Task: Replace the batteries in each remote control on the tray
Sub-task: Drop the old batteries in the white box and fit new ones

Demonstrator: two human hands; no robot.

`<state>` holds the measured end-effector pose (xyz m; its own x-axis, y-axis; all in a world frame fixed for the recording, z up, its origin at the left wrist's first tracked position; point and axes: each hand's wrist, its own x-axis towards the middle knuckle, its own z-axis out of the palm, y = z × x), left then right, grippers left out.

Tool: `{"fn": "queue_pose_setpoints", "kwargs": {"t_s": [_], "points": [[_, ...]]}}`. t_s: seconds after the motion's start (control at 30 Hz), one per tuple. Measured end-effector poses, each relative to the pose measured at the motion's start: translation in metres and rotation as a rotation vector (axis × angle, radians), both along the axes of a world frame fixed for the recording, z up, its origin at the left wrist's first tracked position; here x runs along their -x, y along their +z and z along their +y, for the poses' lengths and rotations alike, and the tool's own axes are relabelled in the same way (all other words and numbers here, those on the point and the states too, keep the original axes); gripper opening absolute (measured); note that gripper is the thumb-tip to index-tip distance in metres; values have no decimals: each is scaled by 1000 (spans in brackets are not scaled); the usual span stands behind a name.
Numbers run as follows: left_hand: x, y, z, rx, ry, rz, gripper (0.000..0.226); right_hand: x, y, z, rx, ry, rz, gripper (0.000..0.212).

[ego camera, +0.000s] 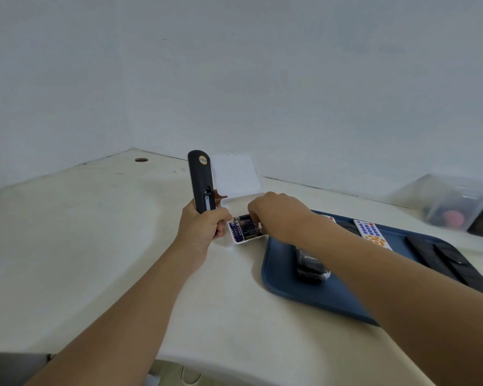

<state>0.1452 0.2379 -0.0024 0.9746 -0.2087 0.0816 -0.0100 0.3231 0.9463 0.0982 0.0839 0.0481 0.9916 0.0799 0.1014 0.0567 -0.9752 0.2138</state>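
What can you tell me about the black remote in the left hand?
The black remote is a long, slim bar of what looks like matte plastic, held upright with its back to the camera. A round yellow sticker sits near its top end. Lower down the battery compartment seems to be open. The left hand grips its lower end, beside the white battery box on the table.

We're looking at a pale cream bench (95, 232) set into a corner of bare white walls (290, 79). We spot a round cable hole (141, 160) near the far corner, and at far right a clear plastic bin (455, 201) with something red (453, 217) inside, blurred.
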Motion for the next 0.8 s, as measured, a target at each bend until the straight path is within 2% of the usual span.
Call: {"fn": "queue_pose_setpoints", "kwargs": {"t_s": [0.13,0.3,0.5,0.8], "points": [[0,-1,0,-1,7,-3,33,-5,7,-6,-61,13,119,19],[0,-1,0,16,5,1,34,-1,8,-9,-134,10,233,28],[1,-2,0,27,2,-11,34,-2,6,-10,-222,-24,265,27],[1,-3,-1,16,-5,-31,35,-12,-10,-12,-164,-95,314,31]]}}
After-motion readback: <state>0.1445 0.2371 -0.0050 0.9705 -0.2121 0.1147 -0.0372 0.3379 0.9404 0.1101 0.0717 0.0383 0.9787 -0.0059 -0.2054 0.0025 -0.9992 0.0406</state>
